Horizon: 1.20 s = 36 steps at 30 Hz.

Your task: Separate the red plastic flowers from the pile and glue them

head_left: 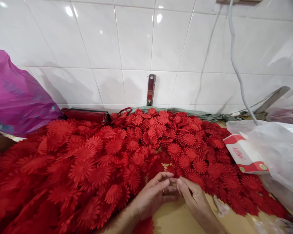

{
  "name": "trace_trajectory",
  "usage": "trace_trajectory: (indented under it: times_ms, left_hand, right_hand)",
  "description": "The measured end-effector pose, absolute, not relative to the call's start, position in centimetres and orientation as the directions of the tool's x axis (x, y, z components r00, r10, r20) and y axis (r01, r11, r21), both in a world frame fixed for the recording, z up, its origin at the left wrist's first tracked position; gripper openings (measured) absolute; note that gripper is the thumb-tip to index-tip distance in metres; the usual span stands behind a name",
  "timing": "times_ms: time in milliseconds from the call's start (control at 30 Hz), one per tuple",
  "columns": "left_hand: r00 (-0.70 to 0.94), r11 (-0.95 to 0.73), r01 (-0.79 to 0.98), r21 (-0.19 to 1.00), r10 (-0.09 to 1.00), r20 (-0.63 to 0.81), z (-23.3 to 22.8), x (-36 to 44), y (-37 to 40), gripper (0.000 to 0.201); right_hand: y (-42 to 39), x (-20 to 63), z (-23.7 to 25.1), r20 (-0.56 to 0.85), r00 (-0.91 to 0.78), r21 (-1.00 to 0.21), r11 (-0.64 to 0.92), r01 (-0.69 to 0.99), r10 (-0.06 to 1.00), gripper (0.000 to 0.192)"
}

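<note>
Backdrop: white tiled wall [136, 39] behind table [175, 217].
Flower heap [100, 156]: red plastic flowers, beyond both hands.
Left hand [151, 195], right hand [192, 198]: fingers pinching together at heap's near edge; held piece hidden.
Technique: keep grip light, fingertip only.

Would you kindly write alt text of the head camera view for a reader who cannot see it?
Two bare hands, left hand and right hand, meet fingertip to fingertip at the near edge of a big heap of red fabric flowers on a table. A purple bag, a clear plastic bag and a white tiled wall surround it.
</note>
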<state>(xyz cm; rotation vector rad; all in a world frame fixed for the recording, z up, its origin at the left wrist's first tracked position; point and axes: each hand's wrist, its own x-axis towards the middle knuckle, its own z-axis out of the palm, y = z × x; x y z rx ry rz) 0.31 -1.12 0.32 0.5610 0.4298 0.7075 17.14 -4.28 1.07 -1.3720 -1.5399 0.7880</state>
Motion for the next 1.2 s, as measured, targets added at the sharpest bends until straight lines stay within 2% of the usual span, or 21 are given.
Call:
trace_trajectory:
  times_ms: [100,233,333,433,567,700,967,1200]
  left_hand:
    - [0.685,0.617,-0.473,0.629,0.706,-0.177,0.2,0.3,-1.2,0.041]
    - [0.687,0.606,-0.467,0.644,0.707,-0.167,0.0,0.3,-1.3,0.039]
    - [0.686,0.592,-0.48,0.647,0.713,-0.143,0.0,0.2,-1.2,0.039]
    - [0.686,0.587,-0.479,0.652,0.714,-0.14,0.0,0.2,-1.2,0.037]
    - [0.679,0.585,-0.47,0.661,0.718,-0.153,-0.1,0.2,-1.0,0.034]
    - [0.678,0.58,-0.465,0.668,0.719,-0.153,0.1,0.2,-1.0,0.039]
    - [0.665,0.568,-0.446,0.692,0.728,-0.169,0.3,0.2,-1.0,0.036]
    - [0.67,0.569,-0.442,0.693,0.724,-0.167,0.3,0.1,-1.0,0.036]
  right_hand:
    - [-4.4,16.9,1.1,0.148,0.056,-0.913,0.115,0.392,0.987,0.047]
    - [-4.1,17.1,0.7,0.153,0.148,-0.91,0.081,0.407,0.977,0.036]
    - [-3.8,17.6,0.3,0.131,0.211,-0.925,0.043,0.378,0.969,0.039]
    - [-3.7,17.8,0.5,0.145,0.228,-0.948,0.069,0.31,0.963,0.035]
    - [-3.6,17.7,1.3,0.087,0.219,-0.971,0.033,0.237,0.972,0.041]
    - [-3.5,17.9,1.7,0.058,0.205,-0.974,0.01,0.228,0.977,0.045]
    - [-3.7,18.3,1.5,0.141,0.189,-0.925,0.062,0.374,0.972,0.031]
    - [-4.2,17.5,1.9,0.136,0.108,-0.933,0.09,0.349,0.985,0.049]
